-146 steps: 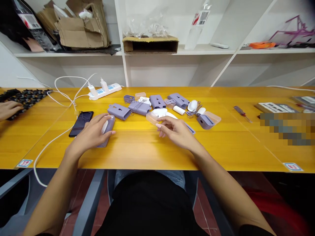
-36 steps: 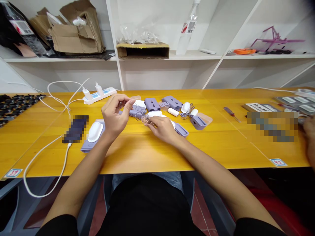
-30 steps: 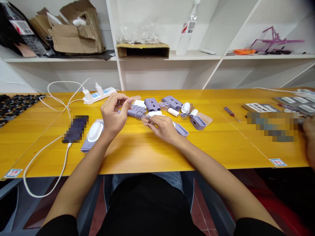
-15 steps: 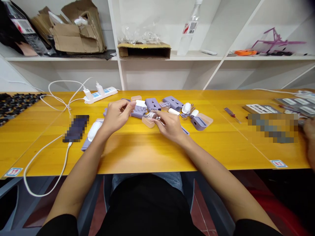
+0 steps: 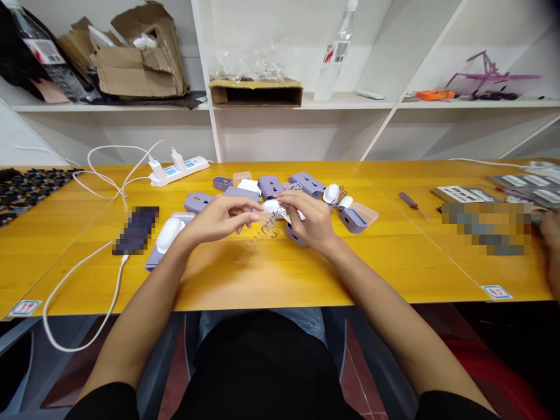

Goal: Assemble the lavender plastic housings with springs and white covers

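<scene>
Over the middle of the table, my right hand [image 5: 308, 217] pinches a thin metal coil spring [image 5: 273, 228] that dangles down and to the left, its lower end blurred. My left hand [image 5: 223, 217] is just left of the spring, thumb and fingers apart with a gap between them and nothing visible in it. Behind the fingertips is a white rounded part [image 5: 272, 207], partly hidden. Purple plastic housings [image 5: 270, 186] lie beyond the hands, along with a purple slotted piece [image 5: 198, 202] and a small purple cup [image 5: 222, 183].
On the left are a phone [image 5: 136, 230] with a white cable, a white rounded part [image 5: 170, 235] on a purple base, and a power strip [image 5: 180, 169]. A screwdriver [image 5: 411, 203] lies to the right. Another person's hand [image 5: 550, 236] shows at the far right edge.
The coil spring now hangs stretched below my right hand, where before it was bunched at the fingers. My left hand has moved slightly lower and right, its fingers opened from a pinch.
</scene>
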`<state>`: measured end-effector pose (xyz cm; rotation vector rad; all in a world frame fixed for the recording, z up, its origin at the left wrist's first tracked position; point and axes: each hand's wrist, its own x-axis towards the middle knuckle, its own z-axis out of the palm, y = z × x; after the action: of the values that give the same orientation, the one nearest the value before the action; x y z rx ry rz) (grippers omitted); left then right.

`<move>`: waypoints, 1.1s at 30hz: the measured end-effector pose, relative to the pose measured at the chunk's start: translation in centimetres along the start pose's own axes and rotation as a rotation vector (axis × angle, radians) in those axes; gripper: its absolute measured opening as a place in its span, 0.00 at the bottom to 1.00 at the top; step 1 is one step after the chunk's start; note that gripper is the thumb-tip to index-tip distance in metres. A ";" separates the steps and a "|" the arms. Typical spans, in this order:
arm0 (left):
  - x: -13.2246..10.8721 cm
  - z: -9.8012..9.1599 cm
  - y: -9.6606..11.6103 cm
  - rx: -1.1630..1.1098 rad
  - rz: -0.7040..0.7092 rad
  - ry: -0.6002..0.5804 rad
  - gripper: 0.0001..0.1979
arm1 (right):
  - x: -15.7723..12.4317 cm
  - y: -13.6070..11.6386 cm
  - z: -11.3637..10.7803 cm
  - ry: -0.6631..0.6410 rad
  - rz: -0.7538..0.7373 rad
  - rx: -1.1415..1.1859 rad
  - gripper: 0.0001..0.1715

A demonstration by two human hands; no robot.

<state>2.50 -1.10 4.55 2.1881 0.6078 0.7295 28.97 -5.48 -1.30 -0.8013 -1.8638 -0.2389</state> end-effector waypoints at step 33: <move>0.6 3.7 0.6 -0.663 -0.220 -0.056 0.31 | 0.0 -1.4 0.2 -0.030 0.019 0.050 0.17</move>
<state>5.47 -2.97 3.13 1.5005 0.4793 0.6347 28.01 -6.44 -1.11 -0.7920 -1.8826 -0.1681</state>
